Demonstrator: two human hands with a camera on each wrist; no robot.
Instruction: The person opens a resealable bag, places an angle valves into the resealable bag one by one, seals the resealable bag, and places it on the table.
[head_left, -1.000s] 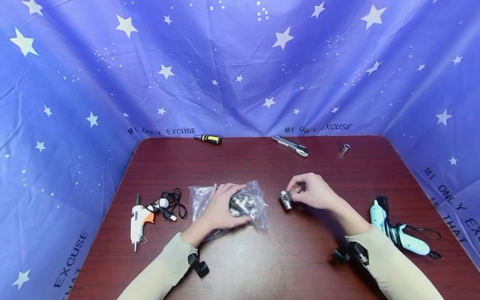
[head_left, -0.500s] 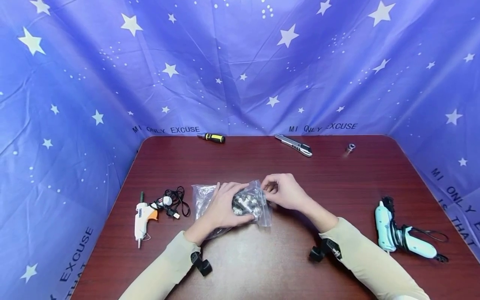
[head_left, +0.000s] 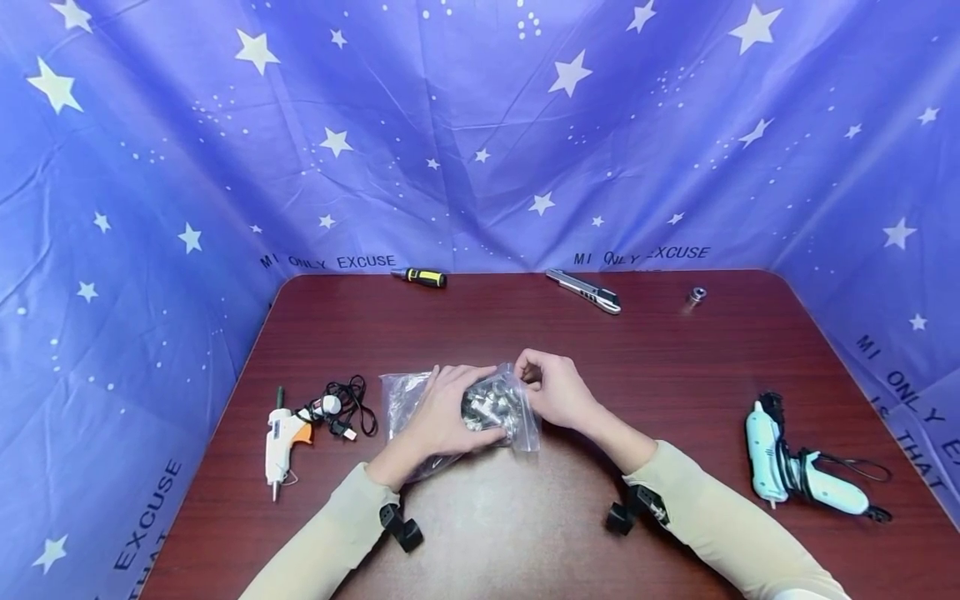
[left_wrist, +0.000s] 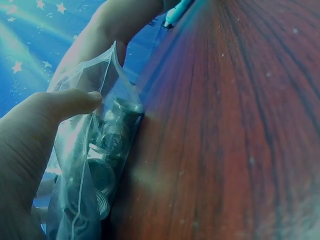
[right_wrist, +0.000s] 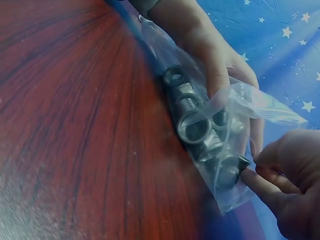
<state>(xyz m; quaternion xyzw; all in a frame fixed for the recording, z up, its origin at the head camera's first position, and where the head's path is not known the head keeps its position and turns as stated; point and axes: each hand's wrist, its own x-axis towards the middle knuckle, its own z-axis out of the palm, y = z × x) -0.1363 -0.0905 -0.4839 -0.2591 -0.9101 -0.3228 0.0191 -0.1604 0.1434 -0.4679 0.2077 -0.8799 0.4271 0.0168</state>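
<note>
A clear zip bag [head_left: 528,429] lies on the table, filled with shiny metal pipe fittings [right_wrist: 195,127]. My left hand [head_left: 441,417] holds the bag from above, thumb on its near side and fingers over the far side; the left wrist view shows the thumb against the plastic. At the bag's mouth, on its right end, is my right hand [head_left: 558,390]. Its thumb and fingers pinch a metal fitting [right_wrist: 243,164] just inside the plastic, mostly hidden in the head view.
A white glue gun [head_left: 278,446] with a bundled black cord lies at left, a pale blue one [head_left: 767,454] at right. Along the back are a yellow-black screwdriver [head_left: 424,277], a utility knife [head_left: 585,292] and a small metal socket [head_left: 697,295]. Starry blue cloth surrounds the table.
My right hand has moved left with the metal fitting, from the table beside the bag to the bag's mouth. The left hand keeps its hold on the bag.
</note>
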